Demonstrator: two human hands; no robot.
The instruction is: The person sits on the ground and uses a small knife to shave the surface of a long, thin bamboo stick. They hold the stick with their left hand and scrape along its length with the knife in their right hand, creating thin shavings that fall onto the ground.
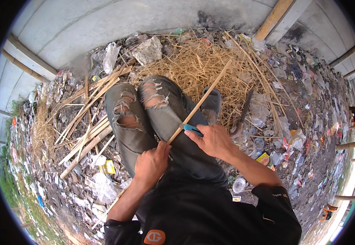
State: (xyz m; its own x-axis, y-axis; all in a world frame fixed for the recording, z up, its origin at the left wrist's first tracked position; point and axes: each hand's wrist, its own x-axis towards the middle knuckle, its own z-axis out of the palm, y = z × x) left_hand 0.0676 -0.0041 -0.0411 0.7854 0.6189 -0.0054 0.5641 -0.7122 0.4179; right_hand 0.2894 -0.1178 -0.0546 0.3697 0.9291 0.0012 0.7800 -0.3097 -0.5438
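My left hand (152, 163) is closed around the lower end of a long, pale bamboo stick (210, 87). The stick slants up and away to the right across my thigh. In my right hand (214, 141) is a teal-handled tool (193, 130) that looks like a utility knife, held against the stick; its blade cannot be made out. A dark blue flat piece (198, 119) lies on my right leg under the stick. Both knees show through torn grey-green trousers (161, 118).
Split bamboo sticks (85, 136) lie in a pile at my left. Ahead is a heap of straw-like shavings (193, 61), with a curved dark blade (246, 108) beside it. Litter covers the ground (308, 151). A pale panel wall (116, 20) closes off the far side.
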